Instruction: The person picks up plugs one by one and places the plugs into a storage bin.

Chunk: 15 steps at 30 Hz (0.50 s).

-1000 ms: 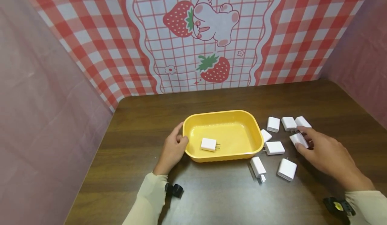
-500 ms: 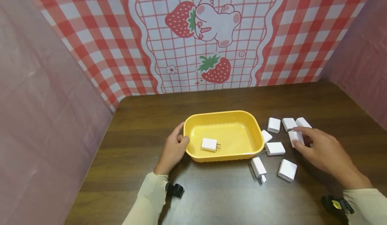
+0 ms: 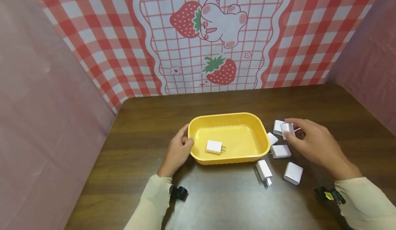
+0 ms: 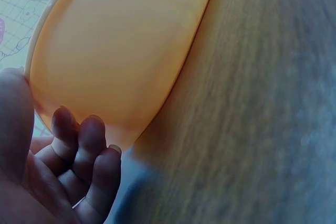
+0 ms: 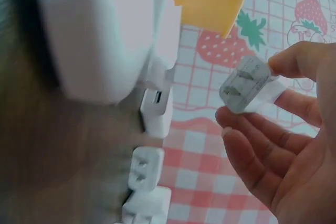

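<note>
My left hand [image 3: 177, 151] grips the left end of a yellow plastic tray [image 3: 238, 137], thumb at the rim; in the left wrist view its fingers curl against the outer wall. One white wall charger [image 3: 214, 147] lies in the tray, its prongs pointing right. Right of the tray, my right hand [image 3: 318, 144] pinches another white charger [image 3: 287, 130] above the table. The right wrist view shows that charger's prong face [image 5: 245, 83] between thumb and fingertips. Just behind it a charger [image 3: 277, 127] is partly covered.
More white chargers lie on the brown table [image 3: 145, 130]: one against the tray's right end [image 3: 272, 139], another charger [image 3: 281, 151] beside it, and two nearer, a narrow one [image 3: 264, 171] and a square one [image 3: 293, 173]. A strawberry-print cloth [image 3: 219, 72] hangs behind.
My right hand has lifted its charger and carried it left toward the tray. The two chargers at the back right are now hidden behind that hand. My left hand stays on the tray.
</note>
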Each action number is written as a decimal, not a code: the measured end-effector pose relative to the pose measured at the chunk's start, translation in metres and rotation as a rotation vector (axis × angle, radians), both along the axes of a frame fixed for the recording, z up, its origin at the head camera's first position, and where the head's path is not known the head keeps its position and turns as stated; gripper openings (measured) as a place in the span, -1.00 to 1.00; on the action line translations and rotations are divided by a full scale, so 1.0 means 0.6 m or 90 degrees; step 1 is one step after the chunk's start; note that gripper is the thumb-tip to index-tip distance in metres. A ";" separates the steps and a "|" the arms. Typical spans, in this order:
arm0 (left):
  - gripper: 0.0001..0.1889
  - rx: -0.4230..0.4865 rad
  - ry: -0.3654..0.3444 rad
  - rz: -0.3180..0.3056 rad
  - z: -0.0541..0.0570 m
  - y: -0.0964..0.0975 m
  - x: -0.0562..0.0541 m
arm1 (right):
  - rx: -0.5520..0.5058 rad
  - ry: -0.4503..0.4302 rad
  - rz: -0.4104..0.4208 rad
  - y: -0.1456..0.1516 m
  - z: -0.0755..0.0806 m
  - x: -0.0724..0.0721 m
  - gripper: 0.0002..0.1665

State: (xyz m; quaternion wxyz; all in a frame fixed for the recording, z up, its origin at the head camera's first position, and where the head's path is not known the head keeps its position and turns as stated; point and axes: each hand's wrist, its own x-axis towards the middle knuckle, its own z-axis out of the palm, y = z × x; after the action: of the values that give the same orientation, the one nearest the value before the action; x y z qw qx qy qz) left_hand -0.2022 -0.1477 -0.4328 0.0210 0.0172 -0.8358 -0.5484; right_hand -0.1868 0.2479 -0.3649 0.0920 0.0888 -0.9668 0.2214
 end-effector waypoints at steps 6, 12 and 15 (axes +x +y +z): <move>-0.36 0.004 -0.002 -0.001 0.000 0.001 0.000 | -0.033 0.037 0.042 -0.026 0.010 -0.012 -0.39; -0.36 0.004 0.004 -0.007 0.000 -0.001 0.000 | -0.023 0.041 0.105 -0.058 0.018 -0.026 -0.43; -0.36 0.005 0.009 -0.008 0.000 -0.001 -0.001 | -0.019 0.015 0.137 -0.077 0.020 -0.035 -0.44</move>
State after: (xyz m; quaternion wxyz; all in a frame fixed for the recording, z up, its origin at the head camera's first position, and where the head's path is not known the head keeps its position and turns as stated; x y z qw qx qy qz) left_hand -0.2026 -0.1484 -0.4331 0.0235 0.0082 -0.8337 -0.5517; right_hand -0.2076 0.2017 -0.3527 0.0800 0.1933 -0.9471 0.2434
